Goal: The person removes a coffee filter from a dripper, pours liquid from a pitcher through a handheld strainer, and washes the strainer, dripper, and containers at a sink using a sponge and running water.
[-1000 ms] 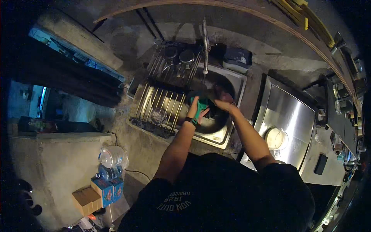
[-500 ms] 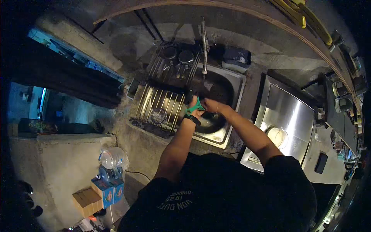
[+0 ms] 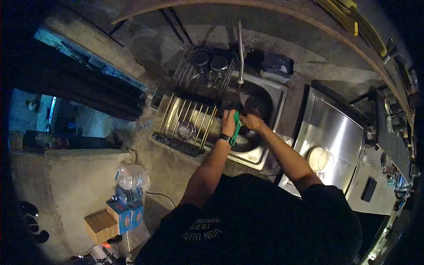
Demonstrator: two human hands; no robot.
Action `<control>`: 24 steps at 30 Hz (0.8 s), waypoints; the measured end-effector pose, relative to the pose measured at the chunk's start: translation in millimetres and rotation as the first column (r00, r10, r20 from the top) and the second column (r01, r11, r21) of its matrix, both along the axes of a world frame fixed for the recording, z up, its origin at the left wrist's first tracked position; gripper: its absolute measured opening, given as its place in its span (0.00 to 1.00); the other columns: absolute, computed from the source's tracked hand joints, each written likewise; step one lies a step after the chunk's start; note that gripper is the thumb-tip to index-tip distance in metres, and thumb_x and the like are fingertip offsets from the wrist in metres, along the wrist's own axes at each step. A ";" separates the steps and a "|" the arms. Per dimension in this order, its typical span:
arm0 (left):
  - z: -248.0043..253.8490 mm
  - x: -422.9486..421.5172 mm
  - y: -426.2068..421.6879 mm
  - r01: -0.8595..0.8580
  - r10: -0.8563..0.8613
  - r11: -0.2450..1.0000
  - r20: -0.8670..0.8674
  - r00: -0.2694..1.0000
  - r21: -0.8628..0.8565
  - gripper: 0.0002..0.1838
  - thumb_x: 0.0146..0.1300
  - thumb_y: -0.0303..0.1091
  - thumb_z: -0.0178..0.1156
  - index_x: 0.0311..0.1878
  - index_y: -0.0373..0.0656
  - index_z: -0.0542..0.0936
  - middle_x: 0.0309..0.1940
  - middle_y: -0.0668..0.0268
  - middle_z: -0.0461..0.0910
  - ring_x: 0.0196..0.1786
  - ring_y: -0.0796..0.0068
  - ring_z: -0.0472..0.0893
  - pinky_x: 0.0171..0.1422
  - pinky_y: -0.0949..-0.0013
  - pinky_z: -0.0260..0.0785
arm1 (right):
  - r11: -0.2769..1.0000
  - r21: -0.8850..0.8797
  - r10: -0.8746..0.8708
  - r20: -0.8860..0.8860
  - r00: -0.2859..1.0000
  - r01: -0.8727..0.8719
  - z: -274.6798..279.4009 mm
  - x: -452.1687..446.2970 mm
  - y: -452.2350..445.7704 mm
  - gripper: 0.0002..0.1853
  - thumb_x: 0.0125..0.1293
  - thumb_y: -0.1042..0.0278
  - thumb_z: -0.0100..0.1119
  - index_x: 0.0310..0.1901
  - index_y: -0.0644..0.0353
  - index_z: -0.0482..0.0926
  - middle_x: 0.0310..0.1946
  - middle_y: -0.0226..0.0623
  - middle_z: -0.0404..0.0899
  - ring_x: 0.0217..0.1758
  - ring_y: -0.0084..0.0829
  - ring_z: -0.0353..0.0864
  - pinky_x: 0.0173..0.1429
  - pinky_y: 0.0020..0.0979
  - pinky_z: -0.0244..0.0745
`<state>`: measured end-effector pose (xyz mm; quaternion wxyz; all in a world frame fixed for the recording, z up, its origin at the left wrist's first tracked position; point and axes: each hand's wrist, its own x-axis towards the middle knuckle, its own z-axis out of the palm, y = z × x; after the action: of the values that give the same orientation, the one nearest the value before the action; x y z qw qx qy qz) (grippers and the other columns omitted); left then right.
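Note:
Over the sink (image 3: 276, 95), beneath the faucet (image 3: 240, 57), my two hands are close together. My left hand (image 3: 229, 123) is wrapped round a green object (image 3: 236, 127), seen as a narrow strip between the hands; its full shape is hidden. Just to the right, my right hand (image 3: 252, 121) is closed near the green object's upper part, and what its fingers hold is too small to make out. Dark items in the basin behind the hands are unclear.
A metal rack (image 3: 190, 119) left of the sink carries a clear glass item (image 3: 186, 130). Dark-lidded jars (image 3: 219, 63) stand behind it. A dark container (image 3: 277, 66) sits behind the sink. Right of it lies a steel surface (image 3: 340, 128) with a round pale item (image 3: 318, 159).
The green object has turned from broad to a narrow, nearly upright strip. My right hand, earlier apart with fingers stretched, has closed beside my left. The view has shifted slightly.

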<state>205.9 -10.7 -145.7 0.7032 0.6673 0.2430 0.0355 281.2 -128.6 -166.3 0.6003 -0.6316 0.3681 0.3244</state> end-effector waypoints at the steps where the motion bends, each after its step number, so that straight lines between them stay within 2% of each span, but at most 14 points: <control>1: 4.2 -0.6 -1.5 0.029 -0.029 0.999 -0.037 0.999 -0.015 0.27 0.66 0.53 0.51 0.48 0.33 0.78 0.39 0.49 0.81 0.43 0.50 0.78 0.53 0.57 0.67 | 1.000 0.005 -0.015 -0.024 1.000 0.016 -0.3 -2.7 -5.6 0.13 0.61 0.57 0.63 0.44 0.53 0.83 0.34 0.29 0.82 0.30 0.27 0.77 0.32 0.26 0.69; 3: 4.4 8.8 -7.7 0.068 -0.070 0.997 -0.066 0.995 -0.032 0.27 0.66 0.52 0.50 0.46 0.32 0.79 0.38 0.48 0.81 0.42 0.47 0.77 0.52 0.55 0.68 | 0.998 0.018 -0.053 -0.056 0.997 0.054 2.0 8.0 -13.1 0.13 0.61 0.58 0.63 0.44 0.53 0.83 0.33 0.29 0.82 0.29 0.26 0.76 0.32 0.25 0.69; 7: -27.1 26.6 -14.6 -0.083 0.090 0.935 -0.005 0.996 0.344 0.22 0.65 0.45 0.47 0.43 0.32 0.80 0.38 0.44 0.81 0.39 0.38 0.76 0.47 0.48 0.68 | 0.992 0.049 -0.111 -0.121 0.986 0.117 4.3 21.6 -27.0 0.13 0.60 0.59 0.64 0.44 0.53 0.83 0.33 0.27 0.82 0.29 0.25 0.76 0.32 0.24 0.68; 8: -30.8 29.3 -15.0 -0.085 0.091 0.936 -0.003 0.996 0.341 0.22 0.65 0.45 0.47 0.43 0.32 0.80 0.38 0.44 0.81 0.39 0.38 0.76 0.47 0.48 0.68 | 0.990 0.055 -0.120 -0.135 0.984 0.128 4.9 17.3 -31.4 0.12 0.60 0.59 0.64 0.44 0.52 0.83 0.33 0.27 0.82 0.29 0.25 0.76 0.32 0.24 0.68; 13: -55.8 22.1 -6.4 0.039 -0.065 0.878 0.038 0.997 0.476 0.23 0.63 0.46 0.52 0.43 0.30 0.79 0.38 0.41 0.80 0.39 0.37 0.76 0.48 0.47 0.69 | 0.983 0.081 -0.144 -0.226 0.964 0.166 0.7 10.2 -28.9 0.12 0.60 0.60 0.65 0.44 0.52 0.83 0.33 0.25 0.82 0.29 0.23 0.75 0.31 0.23 0.67; 16: -65.3 21.0 -3.7 0.103 -0.162 0.828 0.059 0.985 0.552 0.24 0.62 0.46 0.55 0.43 0.29 0.78 0.38 0.40 0.79 0.39 0.36 0.77 0.49 0.46 0.70 | 0.997 -0.067 0.040 -0.012 0.999 -0.041 -2.8 7.2 -25.5 0.15 0.62 0.57 0.62 0.48 0.52 0.82 0.35 0.29 0.83 0.31 0.28 0.77 0.33 0.28 0.70; 20: -66.0 17.9 -5.3 0.177 -0.281 0.759 0.071 0.957 0.626 0.25 0.61 0.47 0.58 0.44 0.27 0.77 0.38 0.38 0.78 0.40 0.36 0.77 0.50 0.46 0.71 | 0.923 -0.309 0.306 0.226 0.925 -0.230 -9.5 2.9 -27.4 0.19 0.63 0.53 0.58 0.52 0.52 0.80 0.37 0.33 0.84 0.33 0.33 0.79 0.36 0.34 0.73; 21: -61.4 5.2 -7.8 0.409 -0.434 0.552 -0.168 0.885 0.726 0.24 0.60 0.47 0.61 0.44 0.29 0.77 0.41 0.40 0.78 0.41 0.37 0.77 0.51 0.47 0.71 | 0.890 -0.375 0.374 0.272 0.887 -0.260 -11.5 2.4 -28.8 0.20 0.64 0.52 0.57 0.53 0.52 0.80 0.38 0.34 0.84 0.34 0.35 0.80 0.37 0.36 0.73; 22: -56.9 -6.0 -10.9 0.608 -0.512 0.296 -0.415 0.752 0.737 0.24 0.59 0.46 0.65 0.44 0.30 0.77 0.44 0.42 0.77 0.43 0.39 0.77 0.53 0.48 0.72 | 0.850 -0.443 0.444 0.310 0.841 -0.285 -13.3 1.1 -30.9 0.21 0.64 0.51 0.56 0.55 0.52 0.79 0.39 0.35 0.84 0.35 0.36 0.81 0.37 0.37 0.74; 24: -62.7 -15.6 -18.1 0.610 -0.498 0.293 -0.428 0.755 0.736 0.24 0.58 0.47 0.66 0.43 0.31 0.77 0.45 0.42 0.77 0.44 0.40 0.77 0.53 0.49 0.72 | 0.752 -0.580 0.582 0.364 0.727 -0.312 -15.5 1.6 -36.9 0.23 0.65 0.48 0.54 0.57 0.52 0.78 0.40 0.38 0.84 0.36 0.39 0.82 0.39 0.41 0.76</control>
<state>190.4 -28.8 -208.3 0.2391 0.9614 -0.0120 -0.1356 282.8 -165.6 -181.7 0.4001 -0.8948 0.0891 0.1772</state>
